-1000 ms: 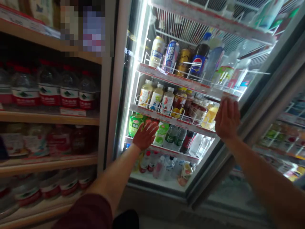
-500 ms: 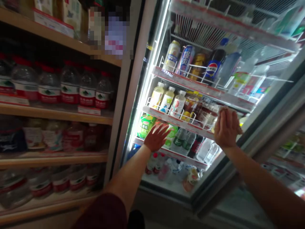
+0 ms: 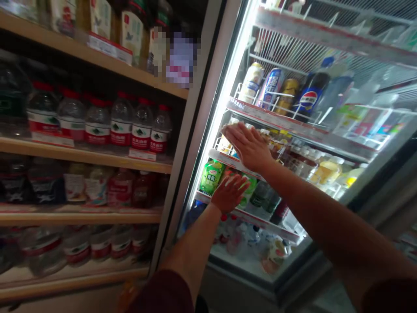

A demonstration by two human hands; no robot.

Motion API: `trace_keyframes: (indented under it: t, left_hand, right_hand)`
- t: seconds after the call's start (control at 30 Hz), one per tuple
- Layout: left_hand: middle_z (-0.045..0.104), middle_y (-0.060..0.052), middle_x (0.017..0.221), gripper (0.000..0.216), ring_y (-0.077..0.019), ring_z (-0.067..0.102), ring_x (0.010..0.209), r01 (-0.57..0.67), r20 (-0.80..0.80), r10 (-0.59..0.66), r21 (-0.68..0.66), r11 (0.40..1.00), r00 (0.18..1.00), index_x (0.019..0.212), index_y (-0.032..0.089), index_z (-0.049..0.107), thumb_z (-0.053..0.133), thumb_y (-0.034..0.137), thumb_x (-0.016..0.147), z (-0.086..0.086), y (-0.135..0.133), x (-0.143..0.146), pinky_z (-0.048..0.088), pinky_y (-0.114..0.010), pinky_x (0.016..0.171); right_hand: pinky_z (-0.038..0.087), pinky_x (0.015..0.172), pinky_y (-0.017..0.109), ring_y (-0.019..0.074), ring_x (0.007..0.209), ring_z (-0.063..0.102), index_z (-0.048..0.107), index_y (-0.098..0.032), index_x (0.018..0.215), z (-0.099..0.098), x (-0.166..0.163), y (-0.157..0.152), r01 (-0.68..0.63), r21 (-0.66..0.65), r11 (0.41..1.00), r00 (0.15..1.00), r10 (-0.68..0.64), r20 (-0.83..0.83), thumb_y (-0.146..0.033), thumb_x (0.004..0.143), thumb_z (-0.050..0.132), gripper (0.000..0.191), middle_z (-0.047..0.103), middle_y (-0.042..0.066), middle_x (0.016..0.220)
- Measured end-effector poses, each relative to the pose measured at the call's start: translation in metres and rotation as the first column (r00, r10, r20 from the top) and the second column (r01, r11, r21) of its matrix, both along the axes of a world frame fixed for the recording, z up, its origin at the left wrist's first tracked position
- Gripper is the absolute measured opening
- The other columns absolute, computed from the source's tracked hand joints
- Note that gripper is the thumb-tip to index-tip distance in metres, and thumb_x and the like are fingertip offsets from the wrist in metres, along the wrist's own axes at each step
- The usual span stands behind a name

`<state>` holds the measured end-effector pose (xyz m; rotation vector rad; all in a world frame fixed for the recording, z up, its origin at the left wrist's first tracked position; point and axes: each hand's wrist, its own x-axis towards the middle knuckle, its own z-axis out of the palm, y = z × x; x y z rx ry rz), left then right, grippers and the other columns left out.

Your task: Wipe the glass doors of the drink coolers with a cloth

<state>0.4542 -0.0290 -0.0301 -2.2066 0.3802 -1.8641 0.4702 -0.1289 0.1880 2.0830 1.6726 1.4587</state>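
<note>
I face an open drinks fridge (image 3: 224, 87) with lit wire shelves. My left hand (image 3: 230, 193) reaches in with spread fingers in front of the third shelf, by a green bottle (image 3: 211, 176) and other green-labelled bottles; it holds nothing. My right hand (image 3: 249, 145) is stretched flat, fingers together and extended, in front of the juice bottles on the second shelf (image 3: 228, 160), covering several of them. Above, cans (image 3: 272, 87) and a Pepsi bottle (image 3: 309, 98) stand on the upper shelf.
Wooden shelves (image 3: 81, 154) on the left carry rows of red-labelled water bottles (image 3: 120, 126) and darker bottles lower down. Cartons stand on the top wooden shelf. More small bottles lie in the fridge's bottom (image 3: 247, 243).
My right hand has swung left from the fridge's right side to the juice bottles on the second shelf. My left hand stays by the green bottles. The view has shifted left.
</note>
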Motion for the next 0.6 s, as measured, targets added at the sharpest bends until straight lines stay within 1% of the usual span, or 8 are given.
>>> trace_keyframes:
  t: [0.07, 0.13, 0.23, 0.3, 0.4, 0.47, 0.53, 0.6]
  left_hand:
    - [0.04, 0.001, 0.16, 0.053, -0.0226, 0.022, 0.154, 0.009, 0.0, -0.009, 0.005, 1.0, 1.0, 0.149, 0.026, 0.047, 0.049, 0.038, 0.097, -0.001, 0.001, 0.001, 0.014, -0.046, 0.128]
    - [0.044, -0.001, 0.157, 0.052, -0.0235, 0.026, 0.153, 0.018, -0.027, -0.018, 0.011, 1.0, 0.999, 0.148, 0.027, 0.049, 0.05, 0.037, 0.097, -0.005, 0.002, 0.005, 0.016, -0.046, 0.127]
    - [0.055, -0.003, 0.148, 0.045, -0.0242, 0.042, 0.144, 0.025, -0.102, -0.024, 0.005, 1.0, 0.994, 0.14, 0.03, 0.056, 0.051, 0.036, 0.097, -0.012, 0.004, 0.013, 0.023, -0.046, 0.124]
    - [0.061, -0.003, 0.141, 0.04, -0.024, 0.051, 0.135, 0.03, -0.124, -0.03, 0.0, 1.0, 0.992, 0.134, 0.03, 0.061, 0.053, 0.036, 0.096, -0.016, 0.005, 0.017, 0.028, -0.046, 0.122]
    - [0.061, -0.003, 0.141, 0.04, -0.0238, 0.051, 0.136, 0.034, -0.093, -0.034, 0.002, 0.999, 0.995, 0.134, 0.031, 0.061, 0.051, 0.036, 0.096, -0.017, 0.005, 0.018, 0.026, -0.046, 0.123]
    - [0.056, -0.001, 0.148, 0.044, -0.0236, 0.042, 0.144, 0.034, -0.071, -0.033, 0.007, 0.999, 0.997, 0.141, 0.031, 0.056, 0.049, 0.037, 0.098, -0.013, 0.004, 0.015, 0.02, -0.046, 0.126]
    - [0.048, 0.0, 0.154, 0.049, -0.0228, 0.031, 0.15, 0.029, -0.056, -0.028, 0.004, 1.0, 0.998, 0.147, 0.029, 0.05, 0.047, 0.037, 0.098, -0.009, 0.003, 0.01, 0.014, -0.046, 0.128]
    - [0.043, 0.0, 0.158, 0.053, -0.0222, 0.025, 0.153, 0.027, -0.053, -0.026, 0.005, 1.0, 0.998, 0.15, 0.028, 0.045, 0.047, 0.036, 0.098, -0.006, 0.003, 0.007, 0.012, -0.046, 0.129]
  right_hand:
    - [0.018, 0.125, 0.057, 0.0266, 0.156, 0.016, 0.024, -0.03, 0.16, 0.009, -0.001, 0.019, 0.012, 0.109, 0.994, 1.0, -0.012, -0.002, -0.016, 0.098, 0.037, 0.064, 0.03, 0.001, 0.166]
    - [0.018, 0.125, 0.059, 0.0283, 0.157, 0.013, 0.023, -0.026, 0.16, 0.002, -0.003, 0.037, 0.019, 0.152, 0.988, 1.0, -0.018, -0.009, -0.015, 0.097, 0.037, 0.066, 0.027, 0.003, 0.167]
    - [0.025, 0.126, 0.05, 0.0225, 0.155, 0.02, 0.031, -0.026, 0.158, -0.028, -0.007, 0.058, -0.028, -0.12, 0.992, 1.0, 0.029, 0.007, -0.012, 0.096, 0.036, 0.063, 0.032, -0.001, 0.165]
    - [0.029, 0.125, 0.043, 0.0188, 0.153, 0.027, 0.037, -0.026, 0.155, -0.045, -0.01, 0.065, -0.052, -0.352, 0.935, 0.998, 0.061, 0.015, -0.012, 0.096, 0.037, 0.06, 0.037, -0.004, 0.162]
    - [0.028, 0.126, 0.044, 0.0182, 0.152, 0.029, 0.041, -0.026, 0.152, -0.04, -0.009, 0.068, -0.06, -0.5, 0.864, 0.996, 0.085, 0.027, -0.013, 0.096, 0.04, 0.058, 0.039, -0.005, 0.161]
    - [0.023, 0.127, 0.048, 0.019, 0.153, 0.028, 0.039, -0.027, 0.153, -0.02, -0.007, 0.065, -0.052, -0.432, 0.9, 0.996, 0.078, 0.042, -0.011, 0.094, 0.041, 0.061, 0.037, -0.005, 0.162]
    - [0.018, 0.128, 0.053, 0.0215, 0.154, 0.024, 0.034, -0.028, 0.156, 0.0, -0.004, 0.061, -0.034, -0.229, 0.973, 0.998, 0.047, 0.051, -0.008, 0.094, 0.039, 0.065, 0.034, -0.003, 0.164]
    - [0.014, 0.127, 0.057, 0.0255, 0.156, 0.019, 0.026, -0.029, 0.159, 0.009, -0.003, 0.056, -0.018, -0.024, 1.0, 0.999, 0.019, 0.04, -0.008, 0.094, 0.038, 0.069, 0.029, -0.001, 0.166]
